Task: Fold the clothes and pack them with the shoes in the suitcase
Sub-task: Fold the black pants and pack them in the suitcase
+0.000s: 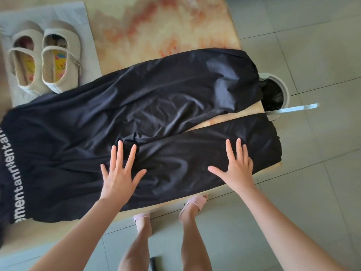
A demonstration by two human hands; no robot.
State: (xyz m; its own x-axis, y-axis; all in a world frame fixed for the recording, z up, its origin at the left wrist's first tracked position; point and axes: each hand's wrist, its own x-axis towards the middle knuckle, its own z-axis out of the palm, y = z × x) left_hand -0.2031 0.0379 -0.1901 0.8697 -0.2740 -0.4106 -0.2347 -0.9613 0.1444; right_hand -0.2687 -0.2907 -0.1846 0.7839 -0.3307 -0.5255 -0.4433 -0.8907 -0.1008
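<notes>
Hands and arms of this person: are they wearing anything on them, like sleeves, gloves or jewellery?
No. The left hand and right hand are bare, with no gloves or rings that I can make out. The left forearm and right forearm are uncovered as far as the picture shows: no sleeves, watch or bracelet.

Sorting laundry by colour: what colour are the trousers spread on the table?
The trousers are black, with white lettering on the waistband; head view.

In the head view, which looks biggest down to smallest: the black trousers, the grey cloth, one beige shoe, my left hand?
1. black trousers
2. grey cloth
3. beige shoe and left hand look about alike; the hand is nearer the camera, so I won't rank them.
</notes>
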